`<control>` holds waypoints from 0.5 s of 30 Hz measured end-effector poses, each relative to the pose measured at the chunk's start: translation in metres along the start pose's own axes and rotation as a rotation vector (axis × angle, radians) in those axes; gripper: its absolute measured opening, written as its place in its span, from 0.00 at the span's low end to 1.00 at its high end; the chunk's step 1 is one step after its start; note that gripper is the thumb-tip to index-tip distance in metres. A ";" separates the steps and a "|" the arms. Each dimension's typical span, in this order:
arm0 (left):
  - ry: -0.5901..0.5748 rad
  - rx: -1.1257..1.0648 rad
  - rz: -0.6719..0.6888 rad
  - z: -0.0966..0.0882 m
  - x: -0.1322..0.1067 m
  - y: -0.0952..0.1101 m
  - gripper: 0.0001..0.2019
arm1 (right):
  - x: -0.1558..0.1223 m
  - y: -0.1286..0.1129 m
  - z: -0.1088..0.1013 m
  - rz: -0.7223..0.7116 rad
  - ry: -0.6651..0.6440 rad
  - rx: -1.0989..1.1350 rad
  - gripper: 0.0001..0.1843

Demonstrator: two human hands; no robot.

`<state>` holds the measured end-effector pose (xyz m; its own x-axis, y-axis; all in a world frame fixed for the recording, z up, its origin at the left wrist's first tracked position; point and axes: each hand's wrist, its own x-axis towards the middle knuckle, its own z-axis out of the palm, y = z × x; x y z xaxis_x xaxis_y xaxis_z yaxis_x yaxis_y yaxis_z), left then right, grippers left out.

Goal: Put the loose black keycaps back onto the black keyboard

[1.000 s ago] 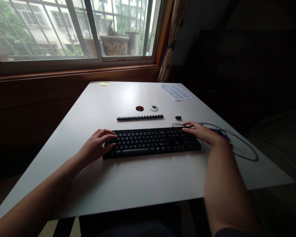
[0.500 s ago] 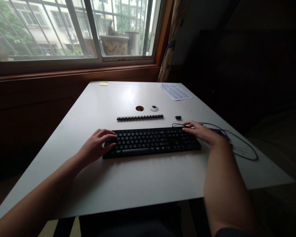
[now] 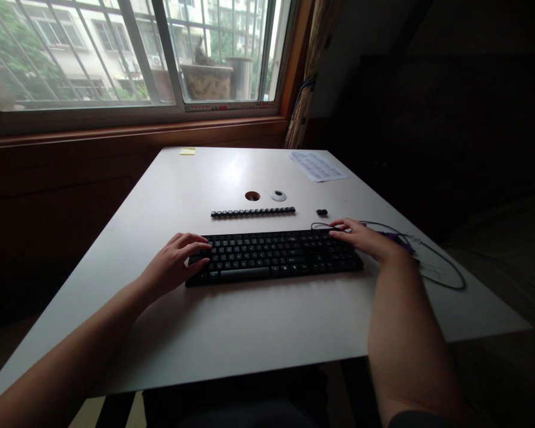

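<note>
A black keyboard (image 3: 258, 255) lies flat on the white table in front of me. My left hand (image 3: 178, 255) clasps its left end, fingers and thumb bent over the keys there. At the back right corner, my right hand (image 3: 354, 235) grips the keyboard with the thumb on top and the fingers at the rear edge; the fingertips' underside is hidden. Just behind the keyboard lies a long row of loose black keycaps (image 3: 253, 212). A small cluster of black keycaps (image 3: 322, 212) sits to the right of that row. The keyboard's cable (image 3: 446, 261) loops out past my right wrist.
Partly behind my right wrist is a purple item (image 3: 399, 239) with thin wires near it. Printed paper (image 3: 318, 166) lies at the back right, a yellow sticky note (image 3: 188, 151) at the back left. A round hole (image 3: 252, 196) and a white ring cover (image 3: 278, 195) are mid-table.
</note>
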<state>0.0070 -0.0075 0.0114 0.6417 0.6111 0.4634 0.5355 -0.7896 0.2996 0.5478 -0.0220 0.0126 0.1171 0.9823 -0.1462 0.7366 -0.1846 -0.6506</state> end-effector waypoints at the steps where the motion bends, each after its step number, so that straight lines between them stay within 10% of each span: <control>1: -0.003 0.005 0.002 0.000 0.000 0.000 0.11 | 0.000 0.000 0.000 -0.002 0.006 -0.007 0.29; 15: 0.006 0.002 0.003 0.000 0.001 0.000 0.11 | 0.000 0.001 0.001 -0.018 0.035 -0.080 0.25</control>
<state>0.0080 -0.0068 0.0116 0.6401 0.6083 0.4692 0.5345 -0.7914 0.2967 0.5478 -0.0227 0.0111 0.1251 0.9862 -0.1081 0.7894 -0.1650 -0.5913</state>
